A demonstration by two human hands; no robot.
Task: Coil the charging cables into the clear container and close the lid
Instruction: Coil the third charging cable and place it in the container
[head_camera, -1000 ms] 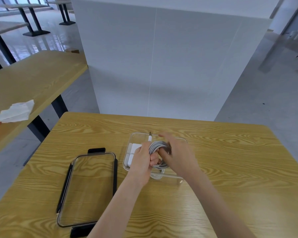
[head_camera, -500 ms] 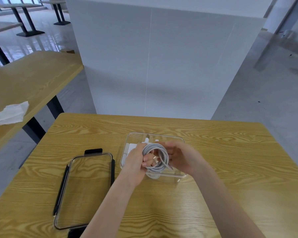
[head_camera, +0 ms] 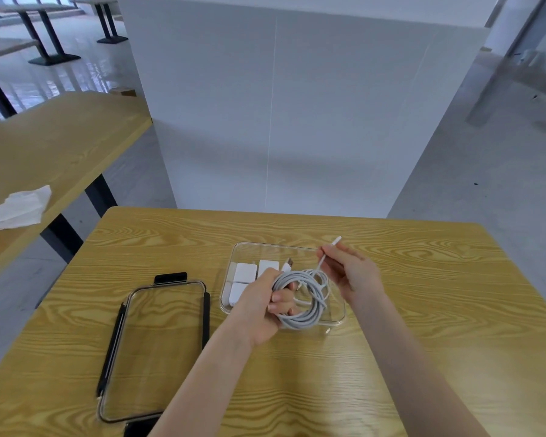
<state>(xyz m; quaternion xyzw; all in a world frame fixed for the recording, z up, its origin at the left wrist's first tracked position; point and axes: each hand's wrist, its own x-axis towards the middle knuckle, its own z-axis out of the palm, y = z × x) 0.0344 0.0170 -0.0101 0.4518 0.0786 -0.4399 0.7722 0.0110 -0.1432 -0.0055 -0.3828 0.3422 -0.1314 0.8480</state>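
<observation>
A grey-white charging cable [head_camera: 309, 313], wound into a round coil, hangs just above the clear container [head_camera: 336, 320] on the wooden table. My left hand [head_camera: 267, 305] grips the coil's left side. My right hand [head_camera: 349, 269] pinches the cable's loose end, whose white plug [head_camera: 336, 240] sticks up past the container's far rim. Several white charger blocks [head_camera: 246, 272] lie in the container's left half. The clear lid [head_camera: 158, 348] with black clips lies flat on the table to the left of the container.
The wooden table [head_camera: 438, 310] carries only the container and lid. A white partition wall [head_camera: 297, 105] stands right behind its far edge. A second table at the left holds a crumpled white tissue [head_camera: 16, 206].
My right hand has come away from the coil, rising to the right and drawing the cable's plug end out. The coil hangs more open in my left hand.
</observation>
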